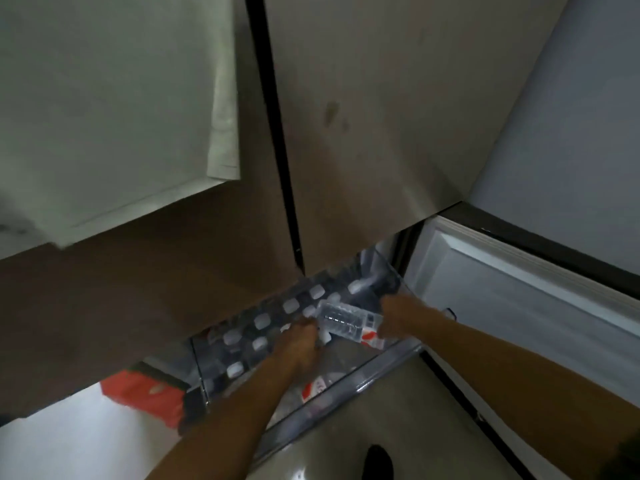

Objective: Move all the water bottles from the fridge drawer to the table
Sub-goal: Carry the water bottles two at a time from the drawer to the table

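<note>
Open fridge drawer [374, 379] packed with upright white-capped bottles [260, 322]. One water bottle [346, 318] lies level just above them, toward the right end. The right hand [396, 311] grips its labelled end. The left hand [303, 341], fingers curled, meets its cap end, but blur hides whether it has hold.

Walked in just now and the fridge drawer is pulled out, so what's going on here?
A person reaches into the open fridge drawer with both hands. They hold one clear water bottle sideways above the rest, the left hand at its cap end and the right hand at its labelled end. Rows of white-capped bottles stand in the drawer below. No table is in view.
</note>
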### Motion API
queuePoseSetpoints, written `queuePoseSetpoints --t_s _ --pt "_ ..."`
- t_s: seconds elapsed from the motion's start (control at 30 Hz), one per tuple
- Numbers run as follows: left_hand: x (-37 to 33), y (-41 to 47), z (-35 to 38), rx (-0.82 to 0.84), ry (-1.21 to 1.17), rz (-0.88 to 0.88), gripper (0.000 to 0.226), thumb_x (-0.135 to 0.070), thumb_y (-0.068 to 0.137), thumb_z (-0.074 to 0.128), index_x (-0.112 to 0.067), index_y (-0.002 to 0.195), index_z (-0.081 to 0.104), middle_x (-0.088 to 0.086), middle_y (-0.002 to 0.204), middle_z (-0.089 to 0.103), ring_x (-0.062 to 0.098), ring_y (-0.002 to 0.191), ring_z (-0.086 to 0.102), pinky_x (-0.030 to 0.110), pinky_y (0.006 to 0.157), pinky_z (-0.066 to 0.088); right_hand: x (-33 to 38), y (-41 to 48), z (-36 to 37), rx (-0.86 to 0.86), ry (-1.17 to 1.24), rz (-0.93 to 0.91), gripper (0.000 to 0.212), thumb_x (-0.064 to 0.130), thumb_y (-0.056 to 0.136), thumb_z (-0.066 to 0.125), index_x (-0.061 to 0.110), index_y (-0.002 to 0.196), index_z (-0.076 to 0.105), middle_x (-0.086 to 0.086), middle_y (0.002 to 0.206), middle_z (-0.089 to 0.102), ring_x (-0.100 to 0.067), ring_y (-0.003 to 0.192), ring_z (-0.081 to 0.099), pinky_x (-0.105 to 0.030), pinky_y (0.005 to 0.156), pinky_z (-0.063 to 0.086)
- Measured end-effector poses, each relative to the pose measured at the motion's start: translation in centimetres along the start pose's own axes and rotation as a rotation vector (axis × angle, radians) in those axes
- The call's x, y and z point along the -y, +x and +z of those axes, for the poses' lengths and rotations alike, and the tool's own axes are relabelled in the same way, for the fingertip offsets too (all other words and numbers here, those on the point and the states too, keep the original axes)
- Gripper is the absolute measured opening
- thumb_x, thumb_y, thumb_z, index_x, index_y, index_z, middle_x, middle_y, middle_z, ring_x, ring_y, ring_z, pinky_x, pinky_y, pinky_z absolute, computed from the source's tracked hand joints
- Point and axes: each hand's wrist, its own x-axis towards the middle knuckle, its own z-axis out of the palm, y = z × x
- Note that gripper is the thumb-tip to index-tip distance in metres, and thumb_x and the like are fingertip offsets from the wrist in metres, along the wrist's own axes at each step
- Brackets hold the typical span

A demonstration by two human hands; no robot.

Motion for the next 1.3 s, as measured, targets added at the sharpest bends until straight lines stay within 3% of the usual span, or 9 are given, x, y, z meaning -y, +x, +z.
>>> queuePoseSetpoints --t_s 0.23,0.47,0.53,0.6,0.67,0.87,1.03,1.2,1.3 --pt "0.3 3.7 3.3 0.089 0.086 -0.167 0.054 -0.031 0.085 0.06 -0.019 0.135 0.045 0.013 0.136 0.052 0.031 0.124 0.05 0.037 0.101 0.041 -1.7 5.0 2.6 0.209 -0.308 -0.192 0.035 0.032 0.079 0.066 0.016 0.11 0.062 -0.002 0.107 0.065 -0.024 0.102 0.063 -0.031 0.082 0.047" --pt "-0.9 2.8 2.0 0.007 0.182 -0.097 0.049 -0.036 0.081 0.06 -0.021 0.126 0.05 0.008 0.13 0.057 0.028 0.12 0.052 0.035 0.096 0.042 -1.5 6.0 1.2 0.269 -0.193 -0.191 0.029 0.033 0.073 0.075 0.016 0.095 0.065 0.006 0.068 0.058 -0.013 0.062 0.058 -0.021 0.058 0.046" --pt "-1.3 1.8 0.6 -0.058 0.229 -0.055 0.051 -0.04 0.086 0.057 -0.02 0.131 0.046 0.008 0.129 0.057 0.028 0.117 0.054 0.035 0.093 0.041 -1.5 5.8 0.2 0.268 -0.135 -0.169 0.038 0.036 0.077 0.074 0.013 0.105 0.064 0.006 0.069 0.058 -0.009 0.06 0.057 -0.018 0.052 0.039" --pt "-1.4 0.5 -1.0 -0.131 0.27 -0.019 0.05 -0.041 0.088 0.054 -0.019 0.132 0.044 0.009 0.126 0.058 0.029 0.112 0.056 0.035 0.09 0.044 -1.5 5.3 -1.2 0.221 -0.115 -0.166 0.055 0.044 0.077 0.073 0.014 0.12 0.058 0.0 0.095 0.067 -0.016 0.081 0.064 -0.02 0.062 0.042" --pt "-1.0 -0.7 -2.5 -0.195 0.293 0.004 0.049 -0.04 0.087 0.052 -0.02 0.131 0.044 0.008 0.125 0.059 0.029 0.11 0.057 0.036 0.089 0.044 -1.6 4.7 -2.5 0.133 -0.083 -0.164 0.067 0.052 0.076 0.071 0.018 0.13 0.049 -0.005 0.12 0.063 -0.023 0.104 0.062 -0.025 0.077 0.046" --pt "0.0 -5.2 -4.5 -0.346 0.37 0.089 0.041 -0.038 0.091 0.05 -0.016 0.126 0.05 0.009 0.126 0.055 0.029 0.109 0.056 0.037 0.081 0.049 -0.9 1.3 -4.9 -0.142 0.043 -0.175 0.065 0.056 0.081 0.066 0.015 0.129 0.05 -0.012 0.121 0.061 -0.03 0.106 0.061 -0.031 0.078 0.048" --pt "1.9 -8.7 -4.7 -0.451 0.368 0.045 0.044 -0.042 0.089 0.051 -0.017 0.125 0.05 0.009 0.108 0.063 0.029 0.081 0.065 0.034 0.061 0.048 0.8 -1.2 -3.3 -0.421 0.245 -0.255 0.049 0.043 0.09 0.062 0.014 0.128 0.054 -0.014 0.135 0.046 -0.033 0.112 0.056 -0.036 0.09 0.047" --pt "3.9 -11.5 -4.2 -0.518 0.475 -0.014 0.029 -0.043 0.078 0.067 -0.018 0.09 0.058 0.003 0.063 0.064 0.022 0.038 0.056 0.024 0.036 0.034 1.1 -2.3 -1.0 -0.545 0.113 -0.4 0.035 0.042 0.093 0.056 0.011 0.109 0.06 -0.011 0.112 0.052 -0.032 0.088 0.062 -0.036 0.07 0.049" --pt "4.1 -12.8 -2.9 -0.549 0.43 -0.056 0.041 -0.051 0.089 0.037 -0.017 0.105 0.055 0.004 0.06 0.064 0.023 0.04 0.058 0.027 0.038 0.046 0.1 -1.7 -0.5 -0.613 -0.054 -0.47 0.044 0.049 0.09 0.042 0.011 0.097 0.063 -0.014 0.095 0.063 -0.035 0.067 0.064 -0.036 0.053 0.049"
